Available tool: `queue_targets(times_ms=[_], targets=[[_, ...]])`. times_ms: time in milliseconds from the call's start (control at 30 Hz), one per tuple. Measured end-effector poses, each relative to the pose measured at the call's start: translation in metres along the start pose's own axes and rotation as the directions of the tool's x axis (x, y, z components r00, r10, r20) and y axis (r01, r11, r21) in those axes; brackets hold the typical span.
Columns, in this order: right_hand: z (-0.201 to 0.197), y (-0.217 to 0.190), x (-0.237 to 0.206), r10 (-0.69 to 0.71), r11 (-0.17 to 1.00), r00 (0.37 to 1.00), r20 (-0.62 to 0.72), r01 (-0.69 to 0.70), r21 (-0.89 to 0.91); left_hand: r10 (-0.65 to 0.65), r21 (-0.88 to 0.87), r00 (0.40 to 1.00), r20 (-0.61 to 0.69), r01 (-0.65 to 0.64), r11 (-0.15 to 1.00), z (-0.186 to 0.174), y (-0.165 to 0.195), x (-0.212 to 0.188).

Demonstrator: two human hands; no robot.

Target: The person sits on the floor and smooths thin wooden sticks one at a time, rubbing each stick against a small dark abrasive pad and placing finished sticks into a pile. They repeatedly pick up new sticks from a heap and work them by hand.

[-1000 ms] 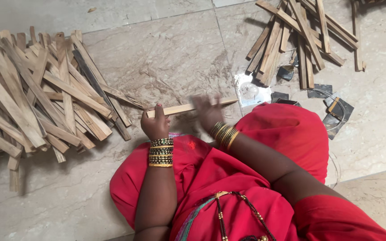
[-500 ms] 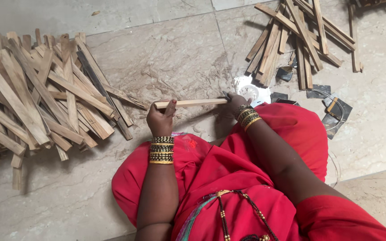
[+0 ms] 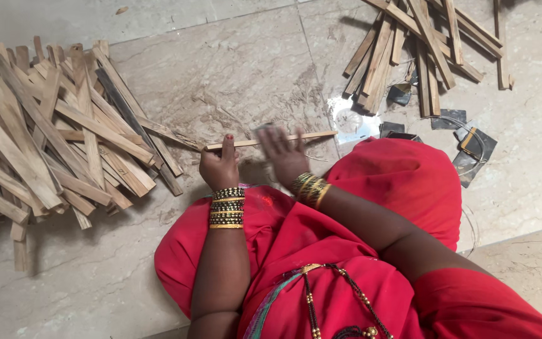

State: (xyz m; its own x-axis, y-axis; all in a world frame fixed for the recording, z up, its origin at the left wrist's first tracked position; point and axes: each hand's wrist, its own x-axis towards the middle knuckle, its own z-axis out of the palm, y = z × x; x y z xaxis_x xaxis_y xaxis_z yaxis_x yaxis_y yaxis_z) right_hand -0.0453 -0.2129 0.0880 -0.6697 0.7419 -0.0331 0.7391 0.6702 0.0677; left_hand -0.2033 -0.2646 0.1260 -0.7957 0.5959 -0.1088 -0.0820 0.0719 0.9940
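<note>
- big heap of wooden slats (image 3: 51,144) crowds the floor's left edge, so a jolt could plausibly scatter it
- thin wooden strip (image 3: 271,140) lies mid-floor, long axis left-right, far tip pointing right
- left hand (image 3: 219,168) pinches its left end; right hand (image 3: 283,154) blurred, fingers spread over it, grip unclear, so it might slip

We count two heaps of flat pale wooden slats on the stone floor: one large heap of pale wooden slats (image 3: 51,144) to our left, too many and too overlapped to number, and one smaller heap of pale wooden slats (image 3: 421,50) at upper right. One thin pale wooden stick (image 3: 271,140) lies across our two hands. About five small dark square pieces (image 3: 446,119) lie near the smaller heap.
</note>
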Motion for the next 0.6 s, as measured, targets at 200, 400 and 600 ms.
queue_targets(times_ms=[200,400,600], targets=[[0.045,0.086,-0.006,0.355,0.929,0.925,0.137,-0.366,0.061,0.033,0.078,0.999,-0.027,-0.031,0.996,0.001,0.002,0.002],[0.035,0.084,0.01,0.406,0.884,0.886,0.224,-0.443,0.152,0.023,0.057,0.999,-0.04,-0.02,0.998,0.004,0.004,0.0],[-0.005,-0.022,0.001,-0.024,0.999,0.981,-0.19,0.032,0.035,0.013,-0.063,0.999,-0.04,-0.015,0.998,0.002,-0.001,0.001]])
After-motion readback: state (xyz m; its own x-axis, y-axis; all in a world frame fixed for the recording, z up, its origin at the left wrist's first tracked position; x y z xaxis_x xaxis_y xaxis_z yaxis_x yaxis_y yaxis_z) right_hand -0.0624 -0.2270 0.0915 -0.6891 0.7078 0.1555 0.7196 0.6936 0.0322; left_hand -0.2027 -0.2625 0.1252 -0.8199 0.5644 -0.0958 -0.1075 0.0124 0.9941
